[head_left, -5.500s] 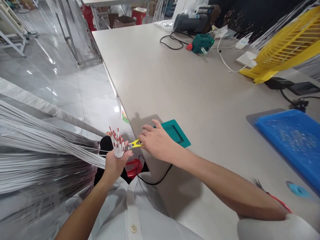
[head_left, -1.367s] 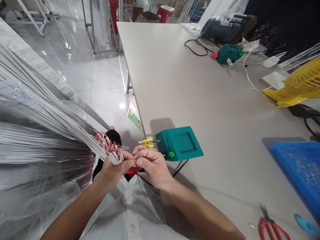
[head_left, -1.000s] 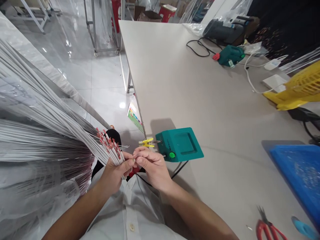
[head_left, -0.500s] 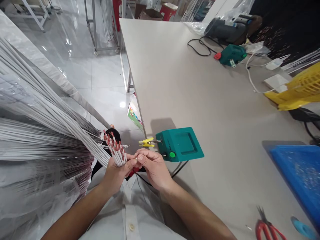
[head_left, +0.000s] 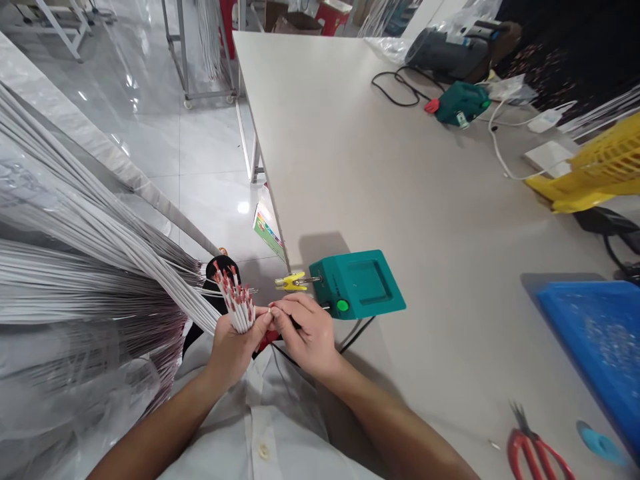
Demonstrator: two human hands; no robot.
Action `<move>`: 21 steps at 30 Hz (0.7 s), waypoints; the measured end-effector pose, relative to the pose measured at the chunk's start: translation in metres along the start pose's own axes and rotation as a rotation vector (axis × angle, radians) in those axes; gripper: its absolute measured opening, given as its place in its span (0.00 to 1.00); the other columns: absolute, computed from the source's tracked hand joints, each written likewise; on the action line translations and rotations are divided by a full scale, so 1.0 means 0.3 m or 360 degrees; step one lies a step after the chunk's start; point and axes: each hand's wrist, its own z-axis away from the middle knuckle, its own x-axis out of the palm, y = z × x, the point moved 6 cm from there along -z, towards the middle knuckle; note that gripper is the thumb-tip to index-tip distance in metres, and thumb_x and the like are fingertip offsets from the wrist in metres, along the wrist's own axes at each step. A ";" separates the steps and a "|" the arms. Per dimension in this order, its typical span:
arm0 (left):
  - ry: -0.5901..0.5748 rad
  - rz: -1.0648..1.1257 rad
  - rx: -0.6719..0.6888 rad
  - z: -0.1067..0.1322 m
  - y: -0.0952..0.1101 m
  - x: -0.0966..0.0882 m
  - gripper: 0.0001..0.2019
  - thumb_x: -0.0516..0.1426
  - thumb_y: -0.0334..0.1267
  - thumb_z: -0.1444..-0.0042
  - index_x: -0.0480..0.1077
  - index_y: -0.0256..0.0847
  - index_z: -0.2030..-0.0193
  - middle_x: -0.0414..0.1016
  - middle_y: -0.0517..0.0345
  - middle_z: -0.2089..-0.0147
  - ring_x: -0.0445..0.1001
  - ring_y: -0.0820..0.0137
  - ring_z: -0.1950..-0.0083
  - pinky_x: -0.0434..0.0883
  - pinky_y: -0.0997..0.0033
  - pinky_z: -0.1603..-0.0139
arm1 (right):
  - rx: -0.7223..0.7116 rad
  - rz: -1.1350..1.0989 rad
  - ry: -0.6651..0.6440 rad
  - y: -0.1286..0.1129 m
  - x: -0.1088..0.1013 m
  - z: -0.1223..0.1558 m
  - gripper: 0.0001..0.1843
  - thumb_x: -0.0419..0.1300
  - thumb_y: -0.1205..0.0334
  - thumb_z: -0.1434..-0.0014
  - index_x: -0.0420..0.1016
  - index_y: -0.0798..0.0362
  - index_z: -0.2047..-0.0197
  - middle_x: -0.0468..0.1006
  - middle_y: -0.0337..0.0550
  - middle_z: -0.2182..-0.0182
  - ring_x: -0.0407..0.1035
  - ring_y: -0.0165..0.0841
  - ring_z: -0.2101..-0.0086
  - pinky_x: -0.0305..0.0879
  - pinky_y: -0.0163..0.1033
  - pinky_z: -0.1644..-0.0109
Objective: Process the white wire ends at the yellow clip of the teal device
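Many wires [head_left: 239,308] are clasped tips-up in the left hand [head_left: 234,345], apparently for easy reach, while one small end [head_left: 270,309] is pinched by the right hand [head_left: 306,331].

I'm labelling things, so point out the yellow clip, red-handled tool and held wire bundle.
Yellow clip [head_left: 294,281]: head view, yellow body.
Red-handled tool [head_left: 527,438]: head view, where handles meet.
Held wire bundle [head_left: 242,317]: head view, below red tips.
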 end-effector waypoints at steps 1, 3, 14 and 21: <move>0.0001 -0.0045 -0.0018 -0.002 -0.001 -0.003 0.09 0.59 0.41 0.56 0.73 0.35 0.74 0.59 0.66 0.86 0.55 0.79 0.84 0.55 0.78 0.83 | -0.0173 0.0180 -0.0022 -0.012 -0.005 -0.001 0.08 0.53 0.66 0.44 0.74 0.51 0.67 0.75 0.43 0.71 0.68 0.32 0.69 0.65 0.39 0.65; -0.0017 -0.0161 -0.0015 -0.004 -0.006 -0.011 0.08 0.59 0.39 0.55 0.73 0.35 0.74 0.58 0.67 0.86 0.56 0.78 0.83 0.57 0.78 0.82 | -0.0489 0.0510 -0.0102 -0.031 -0.005 0.002 0.07 0.53 0.67 0.44 0.73 0.53 0.66 0.75 0.44 0.72 0.68 0.33 0.70 0.62 0.40 0.65; 0.0143 -0.0289 0.0192 -0.014 -0.043 -0.018 0.09 0.57 0.40 0.53 0.70 0.35 0.76 0.66 0.61 0.80 0.63 0.75 0.77 0.62 0.75 0.76 | -0.0783 0.0619 -0.0664 -0.036 0.003 -0.001 0.12 0.46 0.69 0.41 0.69 0.54 0.69 0.69 0.44 0.75 0.64 0.32 0.71 0.60 0.38 0.66; 0.0143 -0.0180 0.0110 -0.013 0.008 -0.027 0.12 0.60 0.43 0.57 0.72 0.34 0.74 0.63 0.64 0.84 0.56 0.79 0.83 0.55 0.78 0.84 | -0.0055 0.0059 -0.0336 -0.003 -0.047 0.000 0.07 0.50 0.65 0.42 0.69 0.53 0.62 0.72 0.45 0.69 0.67 0.32 0.68 0.65 0.36 0.65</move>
